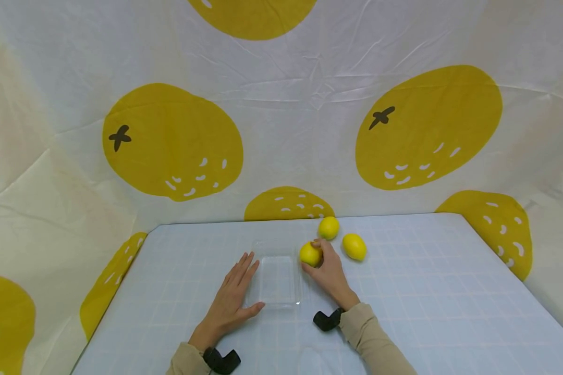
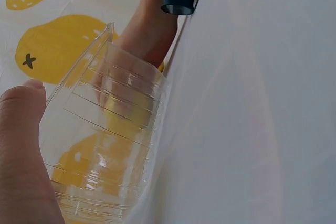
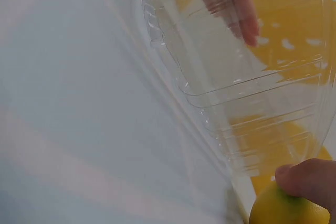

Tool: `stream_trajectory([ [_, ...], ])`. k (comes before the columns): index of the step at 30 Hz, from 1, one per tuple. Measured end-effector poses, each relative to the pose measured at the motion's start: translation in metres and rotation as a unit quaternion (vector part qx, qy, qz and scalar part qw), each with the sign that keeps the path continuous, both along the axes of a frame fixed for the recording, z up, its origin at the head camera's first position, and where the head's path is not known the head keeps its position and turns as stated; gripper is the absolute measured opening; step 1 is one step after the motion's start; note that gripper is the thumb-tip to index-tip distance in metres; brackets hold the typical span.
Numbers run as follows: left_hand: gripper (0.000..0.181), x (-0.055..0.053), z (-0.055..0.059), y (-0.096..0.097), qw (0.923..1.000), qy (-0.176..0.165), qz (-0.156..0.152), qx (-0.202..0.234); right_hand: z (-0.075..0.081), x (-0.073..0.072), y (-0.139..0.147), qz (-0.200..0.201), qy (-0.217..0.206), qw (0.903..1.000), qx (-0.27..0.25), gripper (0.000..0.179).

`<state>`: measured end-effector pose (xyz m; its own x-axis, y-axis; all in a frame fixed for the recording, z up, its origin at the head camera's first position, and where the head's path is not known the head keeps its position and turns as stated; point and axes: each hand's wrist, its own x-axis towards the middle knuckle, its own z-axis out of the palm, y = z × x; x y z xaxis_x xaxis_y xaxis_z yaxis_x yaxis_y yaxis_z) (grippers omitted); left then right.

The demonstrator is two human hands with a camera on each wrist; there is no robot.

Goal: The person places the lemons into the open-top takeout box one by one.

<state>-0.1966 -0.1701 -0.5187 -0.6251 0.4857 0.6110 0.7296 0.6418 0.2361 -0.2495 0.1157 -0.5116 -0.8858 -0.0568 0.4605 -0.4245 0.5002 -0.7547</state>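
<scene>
My right hand (image 1: 327,272) grips a yellow lemon (image 1: 310,254) between thumb and fingers, just right of a clear plastic container (image 1: 276,302). In the right wrist view the thumb presses on the lemon (image 3: 286,209) near its greenish end, close beside the clear container wall (image 3: 231,95). My left hand (image 1: 230,298) lies along the container's left side with its fingers straight and thumb spread toward the near corner. The left wrist view shows that thumb (image 2: 23,140) by the container's rim, with the right hand and some yellow showing through the clear plastic (image 2: 118,114).
Two more lemons lie on the table, one at the back edge (image 1: 329,228) and one to the right (image 1: 354,247). A faint clear outline (image 1: 311,359) shows at the near edge of view. A pale checked cloth (image 1: 427,291) covers the table; a fruit-printed curtain (image 1: 300,140) hangs behind.
</scene>
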Motion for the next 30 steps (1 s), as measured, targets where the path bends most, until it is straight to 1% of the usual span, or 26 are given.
stream_trajectory([
  [6, 0.091, 0.000, 0.000, 0.000, 1.0000, -0.005, 0.000, -0.002, -0.003, -0.001, 0.001, -0.028, 0.002, 0.9992, -0.029, 0.061],
  [10, 0.091, 0.000, 0.002, 0.000, 0.9999, -0.011, -0.001, -0.002, -0.002, 0.000, 0.001, -0.045, 0.012, 0.9968, -0.065, 0.062],
  [14, 0.090, 0.000, 0.001, 0.000, 1.0000, -0.009, -0.001, -0.002, -0.001, 0.000, 0.001, -0.059, 0.023, 0.9930, -0.099, 0.063],
  [17, 0.090, 0.000, 0.000, 0.000, 1.0000, -0.006, 0.001, -0.005, 0.000, -0.001, 0.000, -0.067, 0.030, 0.9907, -0.114, 0.065],
  [19, 0.091, 0.000, -0.001, -0.001, 1.0000, -0.004, 0.001, -0.007, 0.003, 0.000, -0.002, -0.073, 0.032, 0.9893, -0.122, 0.065],
  [20, 0.091, 0.000, -0.002, -0.001, 1.0000, -0.002, 0.001, -0.006, 0.006, 0.001, -0.003, -0.076, 0.034, 0.9884, -0.127, 0.065],
  [22, 0.091, 0.000, -0.002, 0.000, 1.0000, -0.003, -0.002, -0.002, 0.017, 0.006, -0.006, -0.074, 0.037, 0.9861, -0.144, 0.064],
  [25, 0.091, 0.000, -0.001, 0.000, 1.0000, 0.001, -0.006, 0.002, 0.040, 0.016, -0.010, -0.061, 0.038, 0.9834, -0.166, 0.062],
  [27, 0.092, 0.000, 0.000, 0.000, 1.0000, -0.002, -0.007, 0.002, 0.054, 0.022, -0.013, -0.049, 0.031, 0.9822, -0.179, 0.061],
  [28, 0.092, 0.000, 0.000, 0.000, 1.0000, -0.003, -0.007, 0.002, 0.058, 0.023, -0.014, -0.045, 0.022, 0.9820, -0.182, 0.061],
  [30, 0.092, 0.000, 0.001, 0.000, 1.0000, -0.004, -0.007, 0.002, 0.060, 0.020, -0.016, -0.041, 0.012, 0.9826, -0.181, 0.062],
])
